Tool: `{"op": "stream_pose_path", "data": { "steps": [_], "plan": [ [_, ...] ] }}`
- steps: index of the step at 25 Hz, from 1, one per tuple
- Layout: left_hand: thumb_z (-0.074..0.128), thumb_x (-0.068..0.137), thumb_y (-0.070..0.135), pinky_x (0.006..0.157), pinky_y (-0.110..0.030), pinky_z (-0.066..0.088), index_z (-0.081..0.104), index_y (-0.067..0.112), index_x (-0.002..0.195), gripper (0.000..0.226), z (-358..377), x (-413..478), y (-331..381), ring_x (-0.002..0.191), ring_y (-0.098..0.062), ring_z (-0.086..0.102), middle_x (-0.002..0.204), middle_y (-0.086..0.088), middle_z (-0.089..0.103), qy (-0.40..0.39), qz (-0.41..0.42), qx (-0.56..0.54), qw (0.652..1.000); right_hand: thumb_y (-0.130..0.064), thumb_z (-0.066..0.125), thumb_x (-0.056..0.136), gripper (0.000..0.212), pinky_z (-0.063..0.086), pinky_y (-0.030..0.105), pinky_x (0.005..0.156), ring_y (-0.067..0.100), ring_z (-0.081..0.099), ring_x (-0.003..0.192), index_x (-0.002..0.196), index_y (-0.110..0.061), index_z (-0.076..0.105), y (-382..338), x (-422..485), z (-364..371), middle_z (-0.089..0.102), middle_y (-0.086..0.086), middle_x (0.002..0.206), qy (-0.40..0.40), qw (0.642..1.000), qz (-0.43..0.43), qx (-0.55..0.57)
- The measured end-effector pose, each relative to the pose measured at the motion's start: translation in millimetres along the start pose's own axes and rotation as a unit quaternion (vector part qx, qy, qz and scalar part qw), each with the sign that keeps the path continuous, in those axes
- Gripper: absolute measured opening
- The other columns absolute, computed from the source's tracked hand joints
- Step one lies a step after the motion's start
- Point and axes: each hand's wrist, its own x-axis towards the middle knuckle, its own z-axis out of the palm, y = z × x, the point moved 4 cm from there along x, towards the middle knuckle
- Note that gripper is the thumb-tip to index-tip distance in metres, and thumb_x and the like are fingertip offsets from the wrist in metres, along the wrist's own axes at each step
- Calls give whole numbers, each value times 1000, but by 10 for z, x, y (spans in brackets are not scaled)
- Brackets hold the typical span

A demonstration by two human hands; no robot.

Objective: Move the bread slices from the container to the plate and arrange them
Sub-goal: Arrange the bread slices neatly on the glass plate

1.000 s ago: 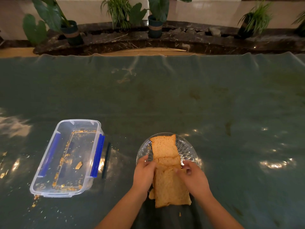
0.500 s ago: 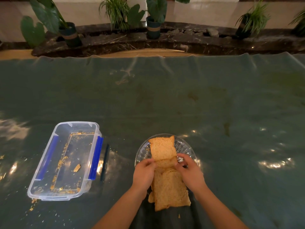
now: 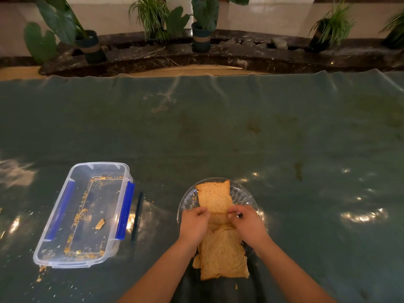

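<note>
A clear glass plate (image 3: 244, 193) is seen low-centre on a green plastic-covered table (image 3: 218, 132), w/ bread slices (image 3: 215, 199) laid across it in an overlapping row running front to back. The far slice lies flat on the plate's back half, its far edge near the rim; a middle slice (image 3: 217, 218) is only partly seen btwn the two hands; the nearest slice (image 3: 223, 256) overhangs the plate's near rim toward the person, w/ the edge of another slice seen under its left side. The left hand (image 3: 193, 225) is curled, fingers bent inward, fingertips pinched at the left side of the row where far and middle slices overlap. The right hand (image 3: 248, 224) is curled likewise, fingertips pinched at the right side of the same overlap; a small dark mark is seen on one finger, what it is can't be told. Exactly which slice is gripped by each hand can't be told, since the fingertips are folded under. Both forearms come in from the bottom edge, either side of the near slice. The container (image 3: 85, 215), clear plastic w/ blue side clips (image 3: 125, 209), sits well apart to the left of the plate, lid off, w/ only crumbs and one small bread fragment (image 3: 100, 224) left inside. A thin dark stick-like item (image 3: 136, 217) lies just beside the container's right side. Crumbs (image 3: 40, 273) are scattered on the table by the container's near-left corner. Potted plants (image 3: 201, 25) on a dark stone ledge are seen beyond the table's far edge.
</note>
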Motion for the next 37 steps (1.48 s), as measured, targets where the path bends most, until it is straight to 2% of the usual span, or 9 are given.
{"op": "stream_pose_path", "data": {
  "steps": [3,6,9,12,19,26,29,33,37],
  "plan": [
    [59,87,19,88,-23,44,69,15,124,38,25,-1,-6,105,-9,57,136,-4,56,10,12,1,1000,-25,62,90,24,45,20,76,5,58,92,113,-26,66,5,13,6,62,-3,113,15,1000,8,2],
    [60,87,17,83,-21,43,68,18,124,38,25,7,-3,97,-5,58,134,-4,57,22,22,-8,1000,-22,62,90,33,46,23,77,9,60,92,123,-22,61,-8,32,9,63,0,110,38,999,15,10],
    [62,85,15,86,-24,42,68,18,123,38,-2,-12,17,106,-9,58,129,-1,59,19,17,-26,999,-19,64,89,29,49,27,79,11,61,90,118,-22,63,-16,43,-2,65,-6,98,40,999,17,29],
    [62,86,16,92,-35,52,66,19,122,37,-93,-50,-3,103,-12,63,115,3,67,15,9,-27,999,-21,67,86,19,49,24,72,8,64,83,102,-30,65,68,1,-55,66,-11,88,43,996,35,70],
    [62,87,17,97,-42,51,62,18,127,40,-133,-154,-71,99,-11,61,106,8,65,9,-41,-49,998,-27,64,88,20,46,24,68,5,63,81,107,-23,66,109,-47,-5,67,-10,85,41,994,52,83],
    [63,85,10,76,-30,51,58,18,128,44,-246,-273,-119,86,-6,63,97,6,68,3,-37,-79,996,-39,64,87,24,45,25,68,3,62,82,107,-27,62,118,-200,-107,66,-12,84,54,993,64,78],
    [59,83,10,71,-35,52,63,22,110,29,-293,-351,-233,67,-12,63,73,3,69,-6,-36,-42,998,-50,68,79,21,49,28,72,4,65,81,91,-35,59,220,-438,-140,70,-13,82,54,995,64,45],
    [52,72,10,63,-37,39,66,23,59,23,-273,-362,-276,49,-13,48,46,10,51,-55,-40,3,998,-53,76,66,32,47,27,63,4,62,72,79,-32,54,251,-662,-65,66,-10,72,25,998,50,-24],
    [58,76,6,59,-36,41,71,9,66,16,-291,-366,-310,52,-17,51,54,-1,56,-60,-52,-3,997,-43,79,65,32,50,31,65,7,60,70,79,-28,55,235,-650,5,63,-9,73,14,998,53,-38]
  ]
}}
